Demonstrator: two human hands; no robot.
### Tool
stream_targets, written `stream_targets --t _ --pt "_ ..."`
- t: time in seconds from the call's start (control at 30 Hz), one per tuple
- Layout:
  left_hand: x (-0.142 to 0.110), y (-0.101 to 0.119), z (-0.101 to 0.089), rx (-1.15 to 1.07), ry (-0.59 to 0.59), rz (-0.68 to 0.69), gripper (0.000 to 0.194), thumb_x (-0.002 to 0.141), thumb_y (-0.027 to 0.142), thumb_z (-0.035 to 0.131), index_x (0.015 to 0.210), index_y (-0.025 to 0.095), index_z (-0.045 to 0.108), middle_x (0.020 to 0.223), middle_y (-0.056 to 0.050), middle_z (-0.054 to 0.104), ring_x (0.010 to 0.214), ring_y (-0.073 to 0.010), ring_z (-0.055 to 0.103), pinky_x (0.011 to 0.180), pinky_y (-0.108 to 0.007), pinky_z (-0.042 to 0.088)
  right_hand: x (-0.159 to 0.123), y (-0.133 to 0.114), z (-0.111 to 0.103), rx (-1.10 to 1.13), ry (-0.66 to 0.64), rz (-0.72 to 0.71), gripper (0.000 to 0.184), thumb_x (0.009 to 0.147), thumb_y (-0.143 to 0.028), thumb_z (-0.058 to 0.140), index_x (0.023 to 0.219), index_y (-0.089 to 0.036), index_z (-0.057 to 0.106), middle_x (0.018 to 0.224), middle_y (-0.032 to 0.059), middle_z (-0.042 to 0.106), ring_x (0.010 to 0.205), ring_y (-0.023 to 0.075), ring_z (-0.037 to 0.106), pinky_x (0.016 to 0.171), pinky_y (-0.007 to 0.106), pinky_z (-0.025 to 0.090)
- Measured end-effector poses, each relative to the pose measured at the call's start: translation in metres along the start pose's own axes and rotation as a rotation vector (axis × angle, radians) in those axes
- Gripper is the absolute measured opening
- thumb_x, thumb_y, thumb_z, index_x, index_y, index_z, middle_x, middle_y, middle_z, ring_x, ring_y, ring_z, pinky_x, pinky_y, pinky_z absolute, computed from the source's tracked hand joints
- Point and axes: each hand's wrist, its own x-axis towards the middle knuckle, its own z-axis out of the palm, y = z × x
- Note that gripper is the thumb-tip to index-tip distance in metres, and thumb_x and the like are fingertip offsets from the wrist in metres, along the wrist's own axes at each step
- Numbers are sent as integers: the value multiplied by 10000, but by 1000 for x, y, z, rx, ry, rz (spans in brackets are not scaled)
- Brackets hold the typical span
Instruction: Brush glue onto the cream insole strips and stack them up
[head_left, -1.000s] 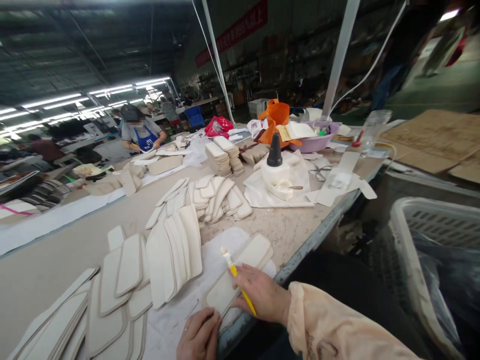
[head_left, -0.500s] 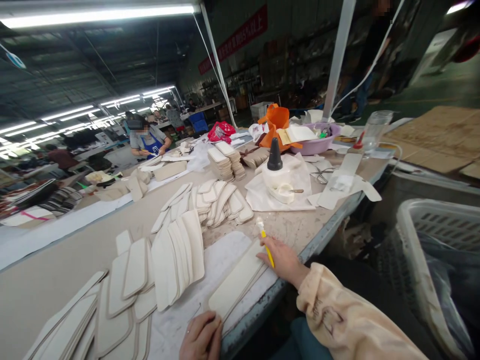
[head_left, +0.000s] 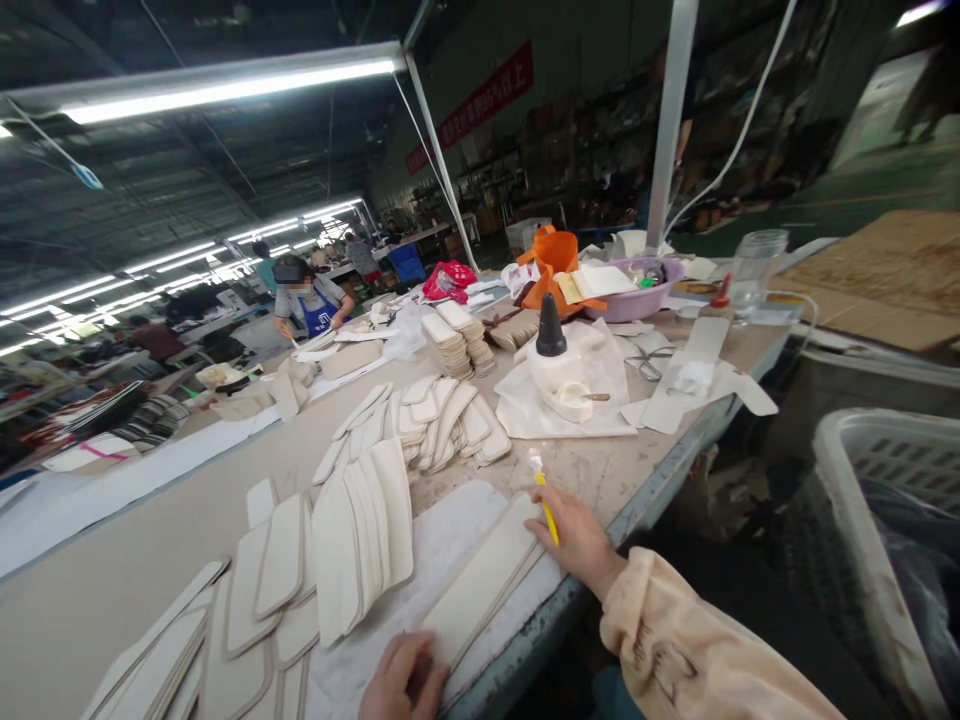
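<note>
My right hand [head_left: 574, 530] is closed around a yellow-handled brush [head_left: 548, 512], its tip coated in white paste and pointing away from me. Its fingertips rest at the far end of a long pale strip [head_left: 487, 560], which lies on at least one more strip along the table edge. My left hand [head_left: 403, 678] has curled fingers at the strip's near end; the thumb is bent below them. A white pot [head_left: 559, 375] with a black cone top stands beyond the brush, white paste and a small handled tool at its front. Fanned pale pieces [head_left: 364, 540] lie to the left.
More pale pieces [head_left: 450, 420] and upright stacks [head_left: 454, 338] stand farther back. Scissors [head_left: 651, 362], a purple basin [head_left: 645, 300], an orange bag [head_left: 553, 262] and a glass jar [head_left: 756, 268] are at back right. A plastic crate [head_left: 840, 440] stands right of the table. A co-worker [head_left: 311, 300] sits across.
The view has shifted slightly, so the table sits lower. My left fingers have lifted and spread a little at the strip's end. My right hand keeps the brush at the far end.
</note>
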Motion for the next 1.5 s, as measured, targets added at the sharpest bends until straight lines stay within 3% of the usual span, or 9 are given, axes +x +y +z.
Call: stream_targets --t 0.1,0.2,0.37,0.5,0.7,0.87,1.2,1.33,1.5 --pt "12 15 -7 33 -137 -222 487 689 215 592 1170 135 595 1050 -83 648 780 -168 650 763 -282 542 -1 0 0 67 25 -4 229 816 -205 543 1033 -236 475 982 55 642 935 228 628 821 368 493" --pt "19 27 -13 34 -233 -320 719 632 182 592 1330 89 452 1284 -142 537 1133 -238 553 1006 -349 417 -1 -5 0 213 80 -61 221 835 -193 519 1034 -251 443 1052 57 645 990 215 630 856 367 497" --pt "29 44 -24 -115 -136 -333 687 703 303 600 1336 80 452 1391 -160 461 1308 -270 388 1117 -391 264 6 -39 -10 498 127 -135 155 851 -258 563 924 -249 426 1120 63 624 965 190 630 823 335 513" --pt "49 63 -33 -429 -7 -351 661 663 309 679 1279 128 523 1312 -128 556 1226 -276 470 1068 -380 317 25 -78 -22 717 91 -107 263 808 -329 645 941 -254 431 1111 60 637 844 169 634 727 302 529" --pt "63 88 -35 -812 41 -356 274 748 279 579 940 116 685 789 -50 707 734 -187 603 669 -268 458 70 -116 -37 884 -21 -142 287 761 -350 679 894 -249 445 969 33 641 836 181 615 714 301 517" --pt "53 93 -19 -1101 91 -452 368 674 411 681 902 122 695 697 -33 664 626 -150 540 579 -240 410 87 -124 -38 931 -76 -166 264 755 -339 674 848 -245 445 768 -29 551 684 141 542 612 254 458" --pt "51 111 -17 -1154 125 -571 427 605 460 757 874 134 702 697 -43 683 648 -173 594 608 -259 439 90 -117 -41 1012 -134 -148 250 752 -300 667 852 -245 444 722 -49 499 645 126 491 603 237 409" --pt "45 121 -15 -1434 29 -572 456 583 419 790 932 141 697 809 -77 718 731 -218 648 678 -312 478 88 -113 -52 1011 -108 -132 248 753 -322 662 832 -235 444 726 -45 503 646 122 484 599 235 402" --pt "20 136 -5 -1771 -361 -739 574 704 601 614 1011 120 678 968 -153 710 926 -344 660 729 -417 508 86 -108 -53 1071 -78 -126 281 716 -295 700 818 -229 447 708 -65 472 626 98 444 598 223 377"
